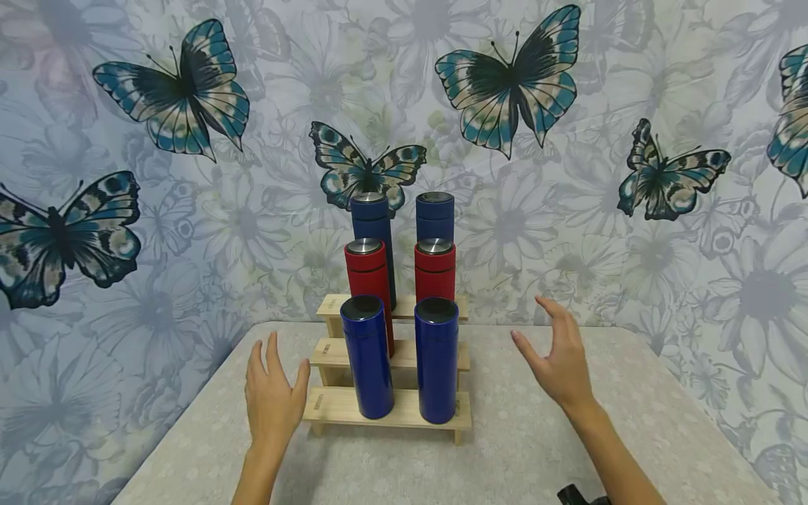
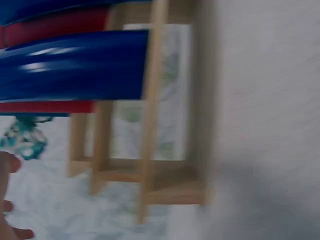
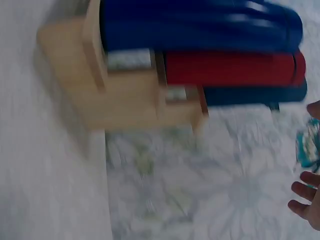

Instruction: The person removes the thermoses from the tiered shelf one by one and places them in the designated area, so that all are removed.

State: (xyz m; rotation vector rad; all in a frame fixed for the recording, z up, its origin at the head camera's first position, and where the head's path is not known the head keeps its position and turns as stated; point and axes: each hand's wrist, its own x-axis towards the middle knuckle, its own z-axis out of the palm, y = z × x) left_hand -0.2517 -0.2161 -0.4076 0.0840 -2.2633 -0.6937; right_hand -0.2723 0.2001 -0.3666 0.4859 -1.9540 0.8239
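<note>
Head: fingers [image 1: 274, 358] outside rack [image 1: 405, 408] edges

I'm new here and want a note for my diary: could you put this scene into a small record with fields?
Stand: wooden, three steps
Front step: two glossy blue bottles
Middle step: two red bottles
Top step: two dark blue bottles
Left hand: left of stand, holding nothing
Right hand: right of stand, holding nothing
Backdrop: flowers and butterflies

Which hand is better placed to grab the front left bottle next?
Probably the left hand: in the head view it's empty, beside the rack, close to that blue bottle. The right hand is farther off, with the other front bottle between.
</note>
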